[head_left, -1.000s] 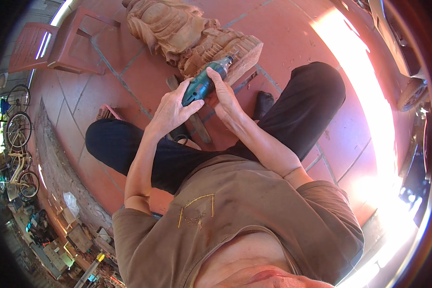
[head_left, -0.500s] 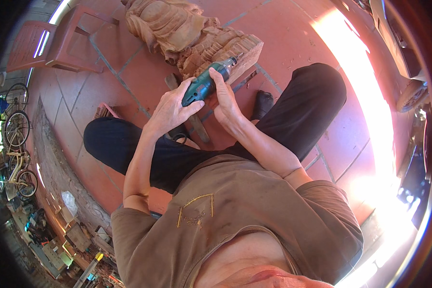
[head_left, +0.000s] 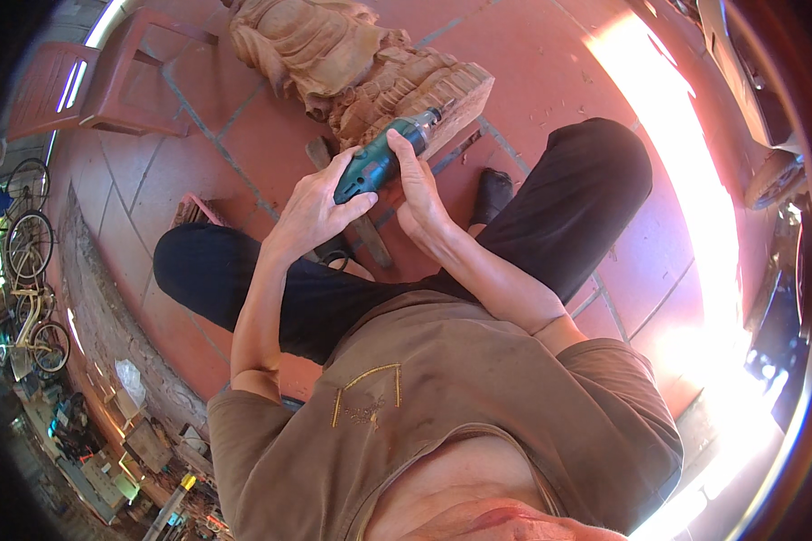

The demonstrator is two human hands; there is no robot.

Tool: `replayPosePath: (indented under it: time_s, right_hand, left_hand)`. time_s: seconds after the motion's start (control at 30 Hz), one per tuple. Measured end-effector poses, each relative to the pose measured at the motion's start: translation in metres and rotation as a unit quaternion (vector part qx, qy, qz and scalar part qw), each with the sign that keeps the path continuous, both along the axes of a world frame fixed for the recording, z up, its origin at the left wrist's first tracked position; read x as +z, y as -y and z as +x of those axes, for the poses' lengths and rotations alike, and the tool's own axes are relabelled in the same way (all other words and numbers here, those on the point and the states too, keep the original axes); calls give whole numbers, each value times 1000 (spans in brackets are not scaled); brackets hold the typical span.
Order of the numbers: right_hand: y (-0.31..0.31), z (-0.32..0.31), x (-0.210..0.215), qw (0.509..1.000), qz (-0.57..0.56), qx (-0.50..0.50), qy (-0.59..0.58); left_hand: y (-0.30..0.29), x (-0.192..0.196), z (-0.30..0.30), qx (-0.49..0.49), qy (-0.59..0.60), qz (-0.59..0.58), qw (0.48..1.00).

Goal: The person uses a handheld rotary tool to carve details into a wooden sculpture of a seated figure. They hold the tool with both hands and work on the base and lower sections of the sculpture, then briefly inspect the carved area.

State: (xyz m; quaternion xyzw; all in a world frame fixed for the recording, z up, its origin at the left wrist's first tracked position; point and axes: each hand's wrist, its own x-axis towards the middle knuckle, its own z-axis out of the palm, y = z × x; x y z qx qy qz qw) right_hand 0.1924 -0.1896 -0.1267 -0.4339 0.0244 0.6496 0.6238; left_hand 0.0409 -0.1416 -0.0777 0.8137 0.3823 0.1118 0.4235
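Note:
A green power tool, which looks like a die grinder [head_left: 370, 171], is held between my two hands, its metal nose tilted away and to the right. My left hand [head_left: 318, 206] is closed round its rear end, the thumb lying along the body. Closer to the nose, my right hand [head_left: 413, 185] grips the tool from the right, thumb on top. Just beyond lies a carved wooden statue [head_left: 325, 50] on its back, with its flat-ended base [head_left: 465, 99] turned toward me. The nose overlaps the base's near edge; I cannot tell whether it touches.
A wooden bar [head_left: 370, 239] rests on the red tiled floor [head_left: 559, 54] between my legs. At the far left stands a reddish plastic chair [head_left: 122, 86]. A long log [head_left: 122, 298], bicycles [head_left: 32, 243] and scattered tools line the left side. Bright sunlight strips the right.
Both hands and the grinder have shifted slightly to the left. The statue and chair also sit a little further left in the picture.

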Motion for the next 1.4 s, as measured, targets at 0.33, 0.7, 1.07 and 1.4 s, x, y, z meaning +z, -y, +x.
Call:
replayPosePath:
  time_s: [0.33,0.7,1.07,1.4]
  right_hand:
    - [-9,-1,-5,1000,5,11,12]
    - [-18,0,-14,999,17,28,-1]
    - [-23,2,-22,999,25,40,7]
    - [-18,4,-16,998,13,43,33]
  left_hand:
    - [-1,-1,-1,18,0,15,1000]
    - [0,-3,0,37,-2,37,999]
    - [0,-7,2,43,6,41,998]
    - [0,-6,1,33,15,44,998]
